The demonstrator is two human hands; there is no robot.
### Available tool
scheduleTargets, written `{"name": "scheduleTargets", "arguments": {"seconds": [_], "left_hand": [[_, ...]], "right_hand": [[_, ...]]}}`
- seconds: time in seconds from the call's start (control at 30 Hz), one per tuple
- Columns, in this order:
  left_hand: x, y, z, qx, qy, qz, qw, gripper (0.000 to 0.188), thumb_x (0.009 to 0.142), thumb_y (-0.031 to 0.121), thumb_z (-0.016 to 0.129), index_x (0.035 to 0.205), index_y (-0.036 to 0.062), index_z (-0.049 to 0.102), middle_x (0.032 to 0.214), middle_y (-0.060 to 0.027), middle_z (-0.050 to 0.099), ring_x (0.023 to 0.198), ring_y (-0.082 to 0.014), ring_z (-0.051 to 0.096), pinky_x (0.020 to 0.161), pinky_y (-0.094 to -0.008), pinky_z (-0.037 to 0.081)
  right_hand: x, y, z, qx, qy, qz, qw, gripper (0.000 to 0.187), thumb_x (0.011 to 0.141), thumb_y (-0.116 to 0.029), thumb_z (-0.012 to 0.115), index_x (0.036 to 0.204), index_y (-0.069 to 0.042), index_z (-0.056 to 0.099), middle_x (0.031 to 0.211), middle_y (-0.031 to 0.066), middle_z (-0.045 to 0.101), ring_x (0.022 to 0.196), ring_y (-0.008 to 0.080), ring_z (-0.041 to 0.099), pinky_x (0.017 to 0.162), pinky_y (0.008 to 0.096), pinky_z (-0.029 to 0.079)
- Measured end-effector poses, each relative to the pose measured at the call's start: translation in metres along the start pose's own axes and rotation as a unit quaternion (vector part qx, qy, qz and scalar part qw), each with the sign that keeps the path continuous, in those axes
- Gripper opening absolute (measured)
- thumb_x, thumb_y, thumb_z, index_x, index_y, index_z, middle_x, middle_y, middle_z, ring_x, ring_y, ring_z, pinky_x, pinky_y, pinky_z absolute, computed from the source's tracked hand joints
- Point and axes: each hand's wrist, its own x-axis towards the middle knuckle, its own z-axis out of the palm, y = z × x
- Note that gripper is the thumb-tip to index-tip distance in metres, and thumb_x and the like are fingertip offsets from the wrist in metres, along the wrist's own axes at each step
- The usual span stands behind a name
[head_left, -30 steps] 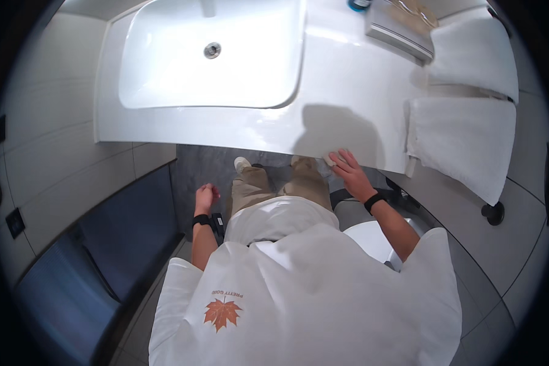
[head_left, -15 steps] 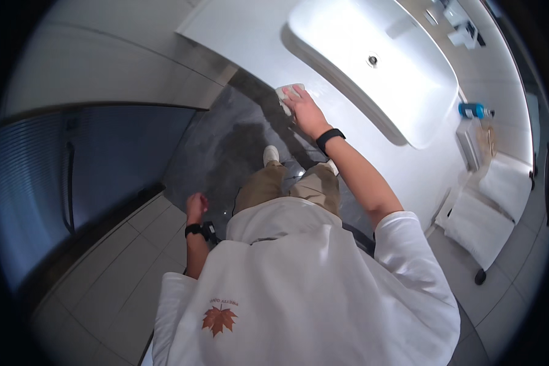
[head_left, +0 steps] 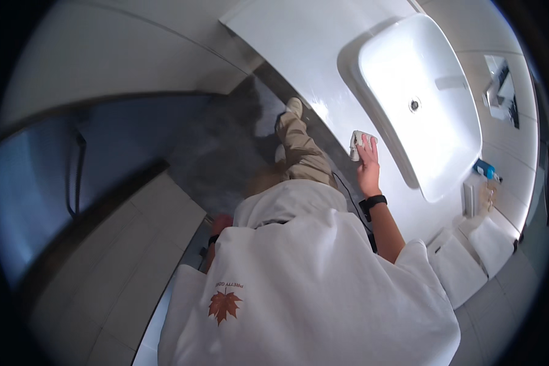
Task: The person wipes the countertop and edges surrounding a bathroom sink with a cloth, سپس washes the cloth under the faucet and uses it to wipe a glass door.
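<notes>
My right hand (head_left: 368,171), a black band on its wrist, presses a crumpled white cloth (head_left: 355,146) onto the white countertop (head_left: 314,79). Its fingers lie over the cloth, close to the front side of a white rectangular basin (head_left: 402,143). Low at my left side, my left hand (head_left: 222,223) is partly covered by my white shirt. Blur and the shirt hide its fingers, and nothing can be made out in it.
A blue bottle (head_left: 485,168) stands beyond the basin's right end, near a white box (head_left: 472,195). White towels (head_left: 457,268) hang at the right. A glass shower panel (head_left: 122,152) stands to the left, above a dark sill. Grey floor (head_left: 204,146) lies below the counter.
My right hand has slid the cloth along the counter, away from its far left corner and nearer the basin. My body has turned and my feet have shifted. My left hand has dropped back beside my shirt.
</notes>
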Motion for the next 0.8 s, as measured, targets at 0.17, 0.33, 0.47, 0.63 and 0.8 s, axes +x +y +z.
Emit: {"name": "scheduleTargets", "arguments": {"seconds": [0.17,0.33,0.47,0.63,0.8], "left_hand": [[0.089,0.182,-0.153,-0.344,0.012,-0.465,0.816,0.022,0.087,0.022,0.059,0.087,0.0021,0.068,0.079,-0.0155,0.067,0.075,-0.0250,0.069,0.066,-0.0402,0.053],[0.183,0.233,-0.277,-0.062,0.147,-0.282,0.946,0.026,0.095,0.022,0.052,0.085,0.0021,0.065,0.075,-0.0086,0.065,0.068,-0.0185,0.063,0.061,-0.0321,0.048],[0.252,0.274,-0.319,-0.191,0.163,-0.188,0.950,0.025,0.096,0.022,0.052,0.082,0.0041,0.064,0.071,-0.0042,0.062,0.063,-0.0125,0.057,0.056,-0.0280,0.045],[0.288,0.287,-0.313,-0.136,0.091,-0.207,0.965,0.023,0.095,0.022,0.055,0.087,0.0038,0.065,0.073,-0.0048,0.064,0.064,-0.0139,0.060,0.058,-0.0290,0.046],[0.298,0.275,-0.313,-0.125,0.039,-0.217,0.967,0.021,0.093,0.022,0.056,0.087,0.0041,0.066,0.074,-0.0052,0.065,0.066,-0.0158,0.062,0.060,-0.0299,0.048]], "right_hand": [[0.107,-0.054,0.039,0.026,0.042,-0.052,0.997,0.056,0.068,0.014,0.052,0.120,-0.002,0.064,0.148,0.0103,0.049,0.143,0.0415,0.033,0.118,0.0505,0.028],[0.215,-0.112,0.087,0.054,0.098,-0.093,0.989,0.037,0.077,0.006,0.056,0.112,-0.004,0.066,0.146,0.0079,0.051,0.140,0.0352,0.039,0.117,0.0506,0.030],[0.223,-0.120,0.087,0.066,0.086,-0.101,0.989,0.034,0.079,0.003,0.057,0.111,-0.004,0.067,0.146,0.0057,0.051,0.141,0.0311,0.038,0.118,0.0480,0.029],[0.163,-0.078,0.041,0.063,0.046,-0.081,0.994,0.035,0.077,0.004,0.059,0.109,-0.006,0.068,0.144,0.0047,0.054,0.138,0.0303,0.043,0.115,0.0457,0.034],[0.044,-0.016,0.009,0.036,0.100,-0.025,0.994,0.026,0.073,0.013,0.059,0.092,-0.001,0.070,0.132,0.0080,0.065,0.129,0.0339,0.055,0.109,0.0477,0.044]]}}
